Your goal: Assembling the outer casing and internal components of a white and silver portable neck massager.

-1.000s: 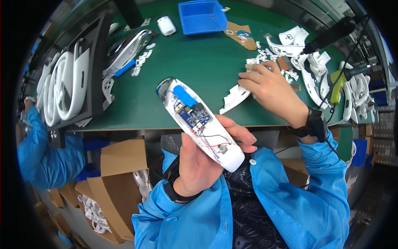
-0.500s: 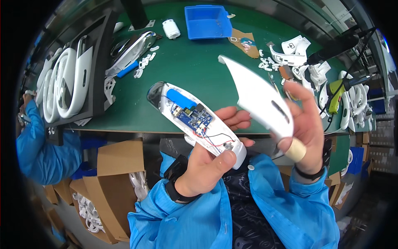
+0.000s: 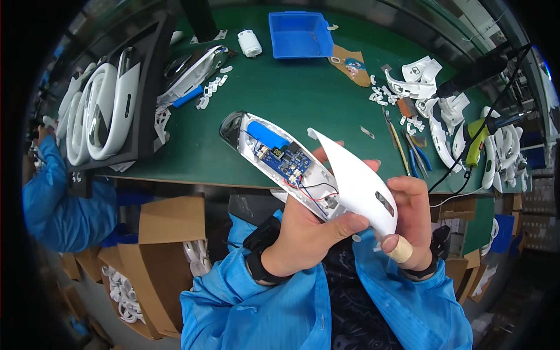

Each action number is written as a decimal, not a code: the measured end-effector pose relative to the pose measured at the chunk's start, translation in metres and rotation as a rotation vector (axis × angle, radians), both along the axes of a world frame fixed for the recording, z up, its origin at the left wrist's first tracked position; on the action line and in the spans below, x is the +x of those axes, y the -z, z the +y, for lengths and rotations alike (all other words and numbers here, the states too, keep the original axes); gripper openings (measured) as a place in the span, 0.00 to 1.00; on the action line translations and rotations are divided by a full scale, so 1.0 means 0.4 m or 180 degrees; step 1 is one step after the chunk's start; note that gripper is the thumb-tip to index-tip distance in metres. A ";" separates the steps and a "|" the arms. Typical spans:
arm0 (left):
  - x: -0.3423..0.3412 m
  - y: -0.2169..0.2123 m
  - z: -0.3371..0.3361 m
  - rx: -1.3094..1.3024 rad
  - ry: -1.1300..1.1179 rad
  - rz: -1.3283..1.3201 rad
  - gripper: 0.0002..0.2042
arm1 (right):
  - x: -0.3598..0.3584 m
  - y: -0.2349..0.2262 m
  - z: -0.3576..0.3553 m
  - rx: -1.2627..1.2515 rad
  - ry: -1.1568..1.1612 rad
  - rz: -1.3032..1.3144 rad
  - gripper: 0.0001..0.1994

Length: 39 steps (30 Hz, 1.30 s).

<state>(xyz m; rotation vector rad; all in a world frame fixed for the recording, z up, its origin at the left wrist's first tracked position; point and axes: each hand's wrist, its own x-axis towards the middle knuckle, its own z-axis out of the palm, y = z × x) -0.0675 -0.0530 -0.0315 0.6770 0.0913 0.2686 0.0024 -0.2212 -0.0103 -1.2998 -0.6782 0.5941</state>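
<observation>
The open white housing (image 3: 318, 174) lies across the left hand (image 3: 306, 236), which curls around it from below. A curved white cover (image 3: 359, 184) overlaps the housing's near end, pinched by the right hand (image 3: 413, 219). Inside the housing sit a circuit board (image 3: 286, 166) and blue battery (image 3: 267, 135).

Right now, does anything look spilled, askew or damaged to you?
Nothing looks clearly damaged. Slightly untidy: small white pieces lie scattered on the green table, outside the blue bin. The white cover in the right hand is skewed to the open housing, not seated.
</observation>
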 end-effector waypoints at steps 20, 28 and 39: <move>0.009 0.035 0.028 -0.0227 0.0602 -0.0652 0.40 | 0.026 -0.020 -0.060 -0.0405 0.0271 -0.0005 0.35; -0.014 0.046 0.048 0.1075 0.0907 -0.0267 0.32 | 0.066 -0.072 -0.022 -0.0516 0.0370 -0.1433 0.35; -0.016 0.007 0.032 0.1353 0.0315 -0.0097 0.18 | 0.077 -0.095 -0.027 -0.0582 0.0311 -0.1966 0.36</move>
